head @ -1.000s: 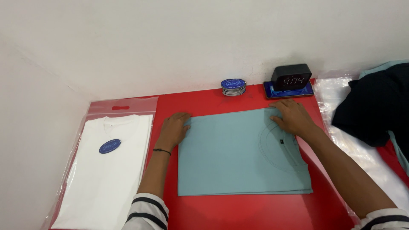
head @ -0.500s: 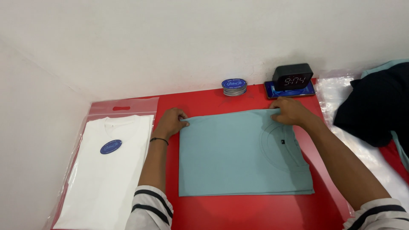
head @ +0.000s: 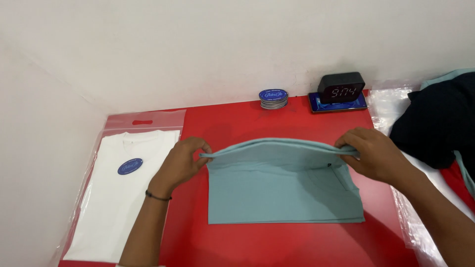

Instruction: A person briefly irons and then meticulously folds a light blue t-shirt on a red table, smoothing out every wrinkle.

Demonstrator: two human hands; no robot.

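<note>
i am watching the left hand [head: 180, 165] pinching the far-left corner of the folded teal cotton garment [head: 284, 190], while the right hand [head: 373, 153] is pinching the far-right corner, lifting that edge off the red tabletop [head: 237, 123], which is keeping the fold line taut and even. the garment's near edge is lying flat at table centre. at nine o'clock a bagged white shirt [head: 121, 198] is resting clear of the hands; at one o'clock a black digital clock [head: 341, 88] is standing by the wall.

White walls [head: 198, 44]; red table [head: 277, 247]
</note>
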